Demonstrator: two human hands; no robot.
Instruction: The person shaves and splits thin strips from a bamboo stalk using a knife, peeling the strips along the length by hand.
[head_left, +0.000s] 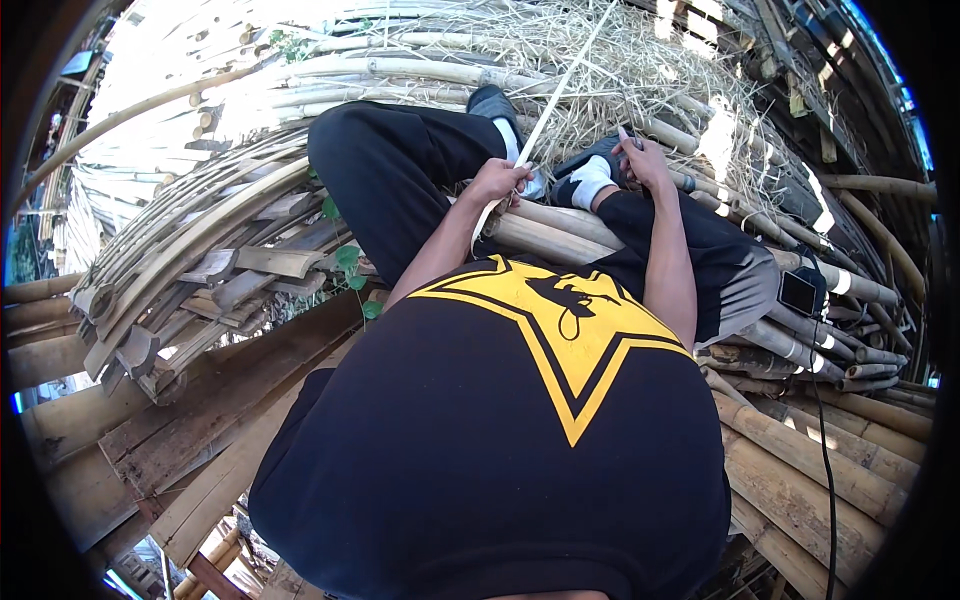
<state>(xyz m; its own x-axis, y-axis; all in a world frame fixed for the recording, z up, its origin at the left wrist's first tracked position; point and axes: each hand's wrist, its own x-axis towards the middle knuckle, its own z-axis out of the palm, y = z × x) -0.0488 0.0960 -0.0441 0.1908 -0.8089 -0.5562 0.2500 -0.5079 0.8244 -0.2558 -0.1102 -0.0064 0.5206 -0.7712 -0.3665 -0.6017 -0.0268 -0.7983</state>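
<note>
Many bamboo poles [800, 445] stacked all around; one long pale strip [570, 80] above them, slanting past the left shoe [490, 103] to the upper edge of view; likely light and springy, stiffer edgewise than flatwise, smooth enough to slide, apt to split or cut along its edges; best pinched on the flat faces, clear of those edges; left hand [500, 182] closed around its near part; right hand [642, 165] beside the right shoe [585, 158], fingers bent, apparently around something small, too unclear to name.
</note>
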